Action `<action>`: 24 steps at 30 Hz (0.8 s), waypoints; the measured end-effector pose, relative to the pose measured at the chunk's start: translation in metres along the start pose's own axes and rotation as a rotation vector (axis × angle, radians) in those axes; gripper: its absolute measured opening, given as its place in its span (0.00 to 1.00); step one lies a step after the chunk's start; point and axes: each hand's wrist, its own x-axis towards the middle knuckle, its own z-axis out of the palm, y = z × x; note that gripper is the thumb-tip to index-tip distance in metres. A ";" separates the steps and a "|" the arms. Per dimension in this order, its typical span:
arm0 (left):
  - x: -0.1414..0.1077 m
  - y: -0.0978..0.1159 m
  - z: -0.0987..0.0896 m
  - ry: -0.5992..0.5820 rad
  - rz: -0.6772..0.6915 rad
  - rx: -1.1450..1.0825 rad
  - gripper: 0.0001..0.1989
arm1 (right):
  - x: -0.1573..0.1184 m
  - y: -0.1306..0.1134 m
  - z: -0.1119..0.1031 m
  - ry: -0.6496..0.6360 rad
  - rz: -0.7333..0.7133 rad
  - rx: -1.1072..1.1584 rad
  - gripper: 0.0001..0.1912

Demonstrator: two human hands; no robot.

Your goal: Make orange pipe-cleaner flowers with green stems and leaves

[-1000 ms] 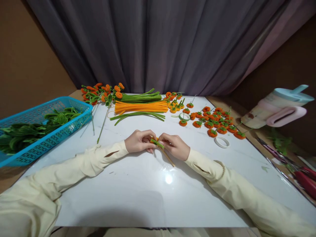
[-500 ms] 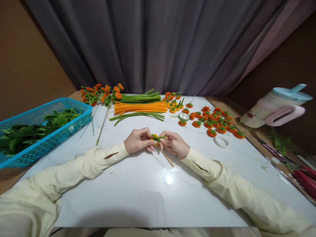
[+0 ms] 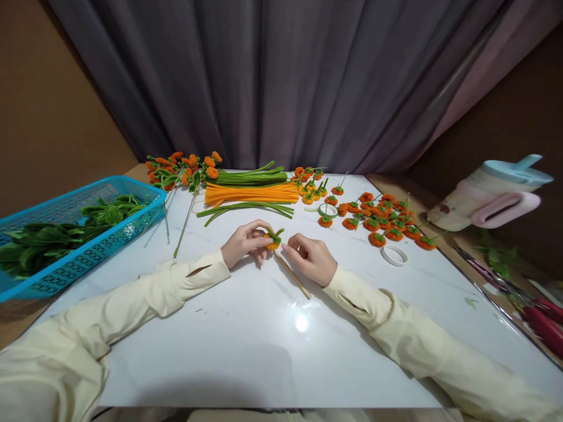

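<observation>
Left hand (image 3: 246,244)'s got the little orange-and-green piece (image 3: 273,244) pinched at its fingertips; right hand (image 3: 313,259)'s loosely curled just beside it, can't tell if it's holding anything.

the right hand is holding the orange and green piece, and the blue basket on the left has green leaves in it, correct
Not quite: the head view shows the left hand holding the orange and green piece, the right hand beside it. The blue basket on the left does have green leaves in it.
</observation>
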 end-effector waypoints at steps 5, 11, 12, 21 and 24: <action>0.008 0.002 -0.013 -0.038 -0.117 -0.144 0.15 | -0.003 -0.008 -0.002 -0.202 -0.097 -0.407 0.11; 0.010 0.003 -0.017 -0.123 -0.181 -0.206 0.13 | 0.002 -0.012 -0.011 -0.326 -0.080 -0.729 0.13; 0.010 0.003 -0.017 -0.126 -0.183 -0.211 0.13 | 0.004 -0.011 -0.014 -0.344 -0.072 -0.765 0.14; 0.010 0.003 -0.016 -0.120 -0.195 -0.209 0.14 | 0.032 -0.003 -0.043 -0.334 -0.186 -0.563 0.16; 0.010 0.002 -0.016 -0.133 -0.188 -0.194 0.14 | 0.038 -0.006 -0.050 -0.183 -0.370 -0.293 0.14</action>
